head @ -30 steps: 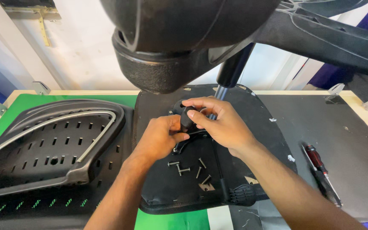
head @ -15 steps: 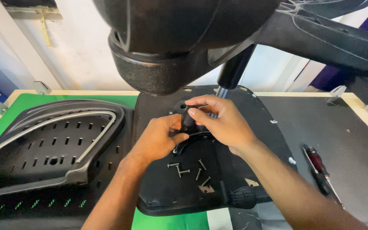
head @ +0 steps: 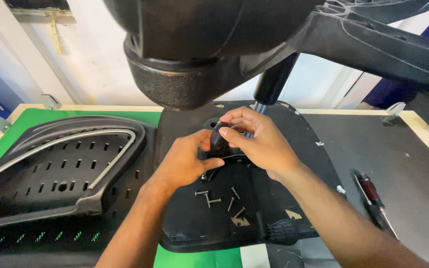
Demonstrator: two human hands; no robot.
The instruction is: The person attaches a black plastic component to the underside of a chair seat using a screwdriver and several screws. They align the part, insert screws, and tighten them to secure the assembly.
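From the head view, both my hands met over the upturned black chair seat [head: 274, 198] lying on the surface [head: 423, 173]. My left hand [head: 184, 161] had its grip closed around the lower side of a small black knob-like part [head: 219, 141], thumb pressing across below it. My right hand [head: 259, 141] curled over the same part from above and the right, fingers [head: 234, 130] wrapped tight on its top. The part sat against the seat's underside near its middle, just in front of the chair's gas column [head: 269, 84]. Below my hands, a few loose screws [head: 219, 198] lay scattered on the seat. To the left rested a perforated black backrest [head: 50, 168] on the green mat [head: 40, 115]. To the right, a red-handled screwdriver [head: 371, 191] lay well apart from my hands. The chair base [head: 199, 49] loomed overhead, close to the camera.
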